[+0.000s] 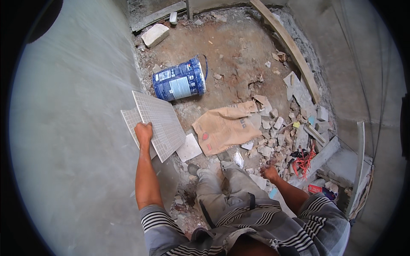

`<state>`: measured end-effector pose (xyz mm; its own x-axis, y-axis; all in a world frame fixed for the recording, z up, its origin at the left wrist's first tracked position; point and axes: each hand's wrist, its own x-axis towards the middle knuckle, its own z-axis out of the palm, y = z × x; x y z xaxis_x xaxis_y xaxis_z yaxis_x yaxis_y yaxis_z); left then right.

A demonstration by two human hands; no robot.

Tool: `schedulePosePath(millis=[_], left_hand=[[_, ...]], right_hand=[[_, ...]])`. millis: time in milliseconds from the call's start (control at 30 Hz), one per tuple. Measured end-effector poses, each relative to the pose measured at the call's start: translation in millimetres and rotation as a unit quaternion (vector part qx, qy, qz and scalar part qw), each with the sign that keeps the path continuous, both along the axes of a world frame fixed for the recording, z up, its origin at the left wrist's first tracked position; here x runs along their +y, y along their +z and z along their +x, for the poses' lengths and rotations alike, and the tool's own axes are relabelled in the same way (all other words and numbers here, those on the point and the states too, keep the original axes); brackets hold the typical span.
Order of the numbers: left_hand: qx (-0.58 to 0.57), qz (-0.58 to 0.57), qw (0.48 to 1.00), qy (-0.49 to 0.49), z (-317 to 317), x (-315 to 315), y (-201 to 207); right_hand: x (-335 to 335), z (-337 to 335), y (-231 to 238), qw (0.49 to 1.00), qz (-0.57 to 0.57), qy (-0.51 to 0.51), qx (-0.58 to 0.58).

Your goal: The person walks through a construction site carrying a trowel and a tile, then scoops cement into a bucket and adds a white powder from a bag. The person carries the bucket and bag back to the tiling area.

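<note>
Dirt floor point(230, 47) strewn with rubble point(282, 136), hemmed by grey plastered walls point(72, 141).

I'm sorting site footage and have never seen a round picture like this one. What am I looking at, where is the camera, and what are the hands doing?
The camera sits on a person's head and looks down through a very wide lens, which bends straight edges. The striped shirt and grey trousers at the bottom are the person's own. Their left hand grips the lower edge of gridded tile sheets, which stand against the grey wall. Their right hand hangs loosely closed over the rubble and seems to hold nothing. On the dirt floor lie a blue bucket on its side, a crumpled paper sack, a single pale tile and a wooden plank.
</note>
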<state>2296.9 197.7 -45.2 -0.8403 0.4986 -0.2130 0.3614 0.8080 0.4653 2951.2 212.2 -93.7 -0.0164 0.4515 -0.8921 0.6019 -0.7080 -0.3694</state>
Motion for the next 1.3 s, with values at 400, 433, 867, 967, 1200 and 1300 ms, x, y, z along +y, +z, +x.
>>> schedulePosePath(millis=[400,433,867,967,1200,1300], left_hand=[[-0.010,-0.010,0.999,-0.028,9,-13,-43],[-0.024,-0.028,0.999,-0.026,10,-15,-47],[0.017,-0.088,0.995,0.043,-8,-70,-51],[0.031,-0.085,0.995,0.046,-5,-71,-43],[0.164,0.053,0.985,-0.028,51,-99,-37],[0.155,0.076,0.980,-0.098,92,-117,-40]], right_hand=[[8,-54,11,1.000,-0.012,-0.012,0.025],[7,-55,11,1.000,-0.005,-0.009,0.023],[6,-61,-3,0.998,-0.025,0.051,-0.015],[8,-71,-1,0.999,-0.006,0.043,-0.005],[18,-90,1,0.995,0.004,0.097,0.015],[25,-87,-13,0.992,0.002,0.127,0.024]])
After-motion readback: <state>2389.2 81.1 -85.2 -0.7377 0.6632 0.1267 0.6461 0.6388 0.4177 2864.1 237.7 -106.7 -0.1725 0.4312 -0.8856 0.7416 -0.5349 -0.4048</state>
